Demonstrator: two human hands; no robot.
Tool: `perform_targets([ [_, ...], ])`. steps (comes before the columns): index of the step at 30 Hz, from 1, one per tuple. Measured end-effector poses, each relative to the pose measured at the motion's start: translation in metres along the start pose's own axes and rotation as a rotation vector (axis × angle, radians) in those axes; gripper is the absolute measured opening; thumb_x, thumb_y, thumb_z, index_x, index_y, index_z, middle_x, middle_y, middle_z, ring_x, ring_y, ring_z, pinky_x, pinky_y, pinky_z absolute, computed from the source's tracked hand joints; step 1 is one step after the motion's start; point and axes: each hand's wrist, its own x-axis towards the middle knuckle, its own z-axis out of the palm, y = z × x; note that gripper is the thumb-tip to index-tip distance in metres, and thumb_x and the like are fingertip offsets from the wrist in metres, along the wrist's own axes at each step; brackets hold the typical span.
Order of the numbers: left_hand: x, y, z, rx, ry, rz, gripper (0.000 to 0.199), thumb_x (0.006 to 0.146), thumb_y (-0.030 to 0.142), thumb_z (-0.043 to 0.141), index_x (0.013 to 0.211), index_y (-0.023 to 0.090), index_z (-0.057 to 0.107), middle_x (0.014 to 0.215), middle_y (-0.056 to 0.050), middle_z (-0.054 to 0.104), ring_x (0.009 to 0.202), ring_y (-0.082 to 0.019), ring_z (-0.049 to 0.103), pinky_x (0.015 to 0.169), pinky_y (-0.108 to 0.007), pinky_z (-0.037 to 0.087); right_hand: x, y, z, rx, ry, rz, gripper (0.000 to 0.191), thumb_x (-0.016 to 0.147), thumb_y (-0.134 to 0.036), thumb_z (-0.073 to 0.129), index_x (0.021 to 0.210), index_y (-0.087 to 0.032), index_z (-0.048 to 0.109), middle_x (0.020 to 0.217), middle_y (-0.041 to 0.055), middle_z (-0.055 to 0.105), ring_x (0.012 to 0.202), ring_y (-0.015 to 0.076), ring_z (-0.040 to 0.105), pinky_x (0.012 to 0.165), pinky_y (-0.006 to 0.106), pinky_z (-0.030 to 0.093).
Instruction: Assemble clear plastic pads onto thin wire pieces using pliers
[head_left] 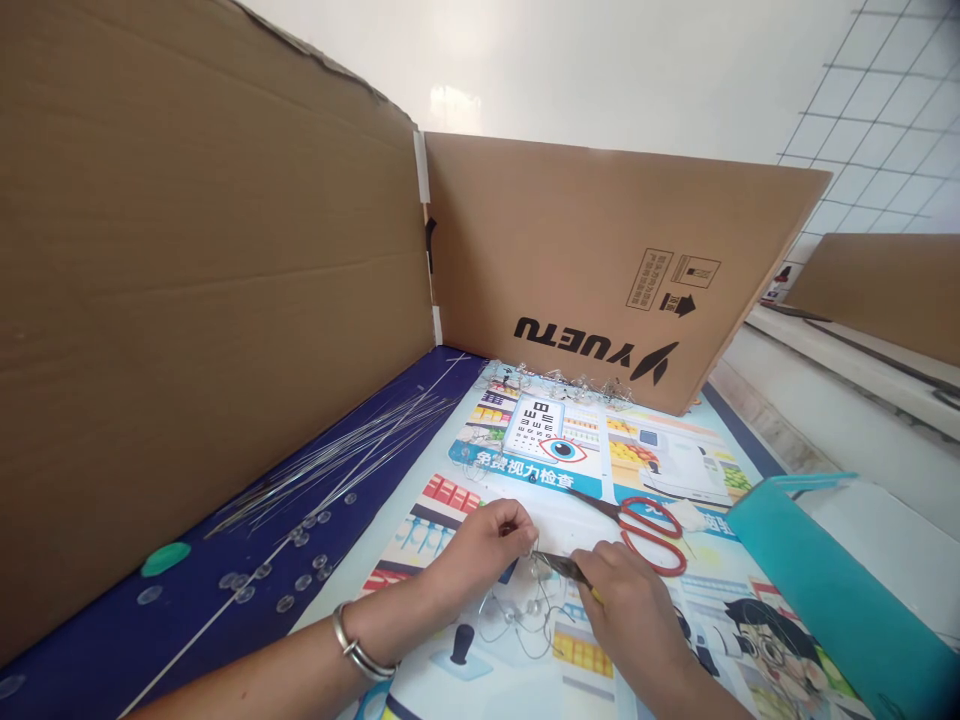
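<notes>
My left hand (499,545) pinches a thin wire near the middle of the printed mat. A pair of pliers (562,567) is in my right hand (626,600), its dark jaws at the wire by my left fingertips. Below both hands hangs or lies a tangle of curled wire (525,610) with clear beads on it. Red-handled scissors (637,525) rest on the mat just beyond my right hand, blades pointing left. A silver bangle is on my left wrist.
Cardboard panels stand at the left (210,280) and back (600,240). Straight wires (345,450), loose clear discs (302,582) and a green piece (166,559) lie on the blue surface. Wire pieces (555,385) line the back panel. A teal box (832,580) sits at right.
</notes>
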Motion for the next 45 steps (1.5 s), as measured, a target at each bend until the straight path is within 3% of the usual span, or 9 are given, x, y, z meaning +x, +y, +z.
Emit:
perform_targets([
  [5,0.002,-0.003,-0.003,0.002,-0.05,-0.009,0.021,0.075,0.035,0.057,0.069,0.015,0.055,0.062,0.001,0.051,0.055,-0.01,0.044,0.052,-0.021,0.034,0.002,0.005,-0.002,-0.029,0.106,-0.081,0.024,0.082,-0.013,0.045,0.101,-0.021,0.059,0.079,0.0036,0.055,0.079,0.0182,0.05,0.078,0.033,0.038],
  [9,0.002,-0.002,-0.004,0.035,-0.094,-0.015,0.019,0.076,0.032,0.057,0.068,0.015,0.055,0.059,0.002,0.051,0.054,-0.01,0.043,0.051,-0.021,0.033,0.004,0.007,-0.009,-0.13,0.177,-0.188,0.026,0.085,-0.01,0.042,0.103,-0.017,0.059,0.076,0.0048,0.055,0.076,0.018,0.048,0.073,0.033,0.036],
  [15,0.002,-0.002,-0.005,0.058,-0.127,-0.006,0.017,0.076,0.03,0.056,0.068,0.016,0.055,0.058,0.003,0.052,0.052,-0.009,0.042,0.051,-0.021,0.032,0.007,0.011,-0.023,-0.289,0.168,-0.312,0.026,0.086,-0.01,0.042,0.105,-0.017,0.059,0.073,0.004,0.055,0.071,0.0172,0.045,0.067,0.034,0.033],
  [22,0.002,-0.004,-0.005,0.073,-0.161,-0.019,0.016,0.075,0.03,0.055,0.069,0.015,0.055,0.059,0.003,0.051,0.052,-0.009,0.04,0.05,-0.02,0.031,0.008,0.015,-0.035,-0.349,0.127,-0.42,0.03,0.087,-0.009,0.042,0.111,-0.019,0.057,0.072,0.0031,0.054,0.07,0.0165,0.045,0.071,0.035,0.035],
  [27,-0.001,-0.002,-0.005,0.089,-0.18,-0.027,0.017,0.076,0.031,0.054,0.071,0.015,0.055,0.06,0.002,0.051,0.053,-0.009,0.041,0.05,-0.021,0.029,0.009,0.017,-0.032,-0.362,0.207,-0.463,0.026,0.085,-0.009,0.046,0.108,-0.015,0.058,0.071,0.0028,0.052,0.07,0.0157,0.044,0.069,0.034,0.034],
  [32,0.0,-0.003,-0.005,0.095,-0.187,-0.035,0.014,0.075,0.028,0.053,0.07,0.015,0.055,0.062,0.001,0.053,0.055,-0.01,0.043,0.051,-0.021,0.031,0.008,0.022,-0.031,-0.32,0.25,-0.415,0.023,0.084,-0.011,0.05,0.105,-0.014,0.059,0.072,0.0029,0.052,0.072,0.0166,0.044,0.068,0.034,0.033],
  [39,0.004,-0.008,-0.009,0.143,-0.137,-0.027,0.014,0.075,0.028,0.053,0.067,0.016,0.054,0.059,0.003,0.048,0.052,-0.008,0.039,0.049,-0.019,0.031,0.008,0.033,-0.017,-0.253,0.18,-0.292,0.025,0.084,-0.005,0.043,0.096,-0.016,0.061,0.074,0.0036,0.052,0.081,0.0174,0.046,0.075,0.032,0.034],
  [45,0.006,-0.01,-0.01,0.176,-0.126,-0.026,0.016,0.075,0.03,0.053,0.068,0.016,0.054,0.06,0.003,0.049,0.052,-0.009,0.041,0.049,-0.019,0.033,0.008,0.027,-0.021,-0.22,0.178,-0.278,0.024,0.083,-0.006,0.044,0.096,-0.018,0.06,0.072,0.002,0.051,0.076,0.0161,0.044,0.075,0.031,0.034],
])
